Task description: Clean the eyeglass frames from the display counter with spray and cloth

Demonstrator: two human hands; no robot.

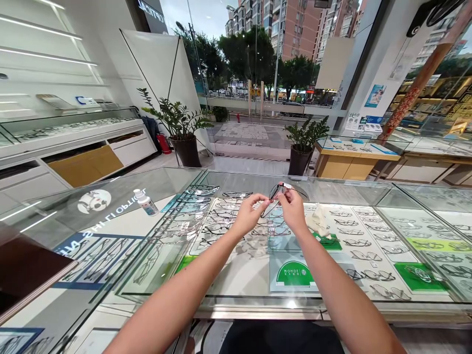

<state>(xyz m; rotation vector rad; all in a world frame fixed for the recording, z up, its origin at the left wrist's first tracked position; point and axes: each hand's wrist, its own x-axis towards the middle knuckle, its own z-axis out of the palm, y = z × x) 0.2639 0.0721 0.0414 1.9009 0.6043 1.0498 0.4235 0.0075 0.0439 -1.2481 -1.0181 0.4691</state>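
Observation:
Both hands hold one pair of dark-framed glasses (273,191) up above the glass display counter (258,301). My left hand (252,211) pinches the frame from the left, its thumb and index finger closed at the rim. From the right, my right hand (292,204) has its fingers closed on the frame near a small white tag (286,185). A beige cloth (318,221) lies on the glass just right of my right hand. Rows of glasses (217,228) show beneath the hands, inside the counter.
A white bottle (146,202) stands on the glass at the left. A brown panel (33,275) juts in at the left edge. Potted plants (187,150) and a wooden display stand (346,164) are beyond the counter, before a glass front.

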